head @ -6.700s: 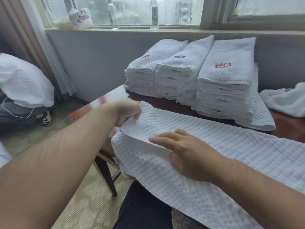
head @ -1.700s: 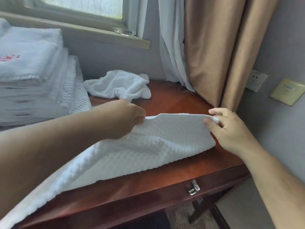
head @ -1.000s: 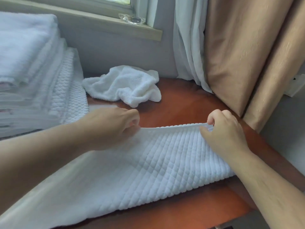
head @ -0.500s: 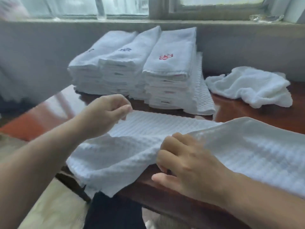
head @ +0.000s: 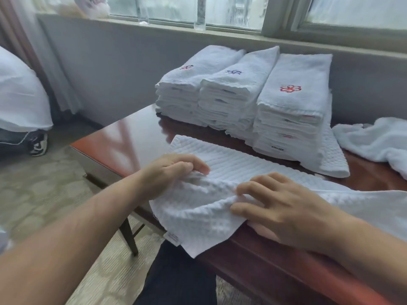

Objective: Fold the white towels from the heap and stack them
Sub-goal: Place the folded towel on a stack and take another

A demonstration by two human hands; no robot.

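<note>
Both hands now at the towel's left end.

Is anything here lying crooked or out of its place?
Yes. The towel under both hands is bunched, one corner hanging over the table edge. A crumpled towel lies unfolded at the right, beside the neat stacks.

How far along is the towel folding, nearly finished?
Mostly done, it seems: three stacks of folded towels stand at the back of the table. In hand: a waffle towel, the left hand and right hand gripping it. Left: a crumpled towel on the right; any others are out of view.
</note>
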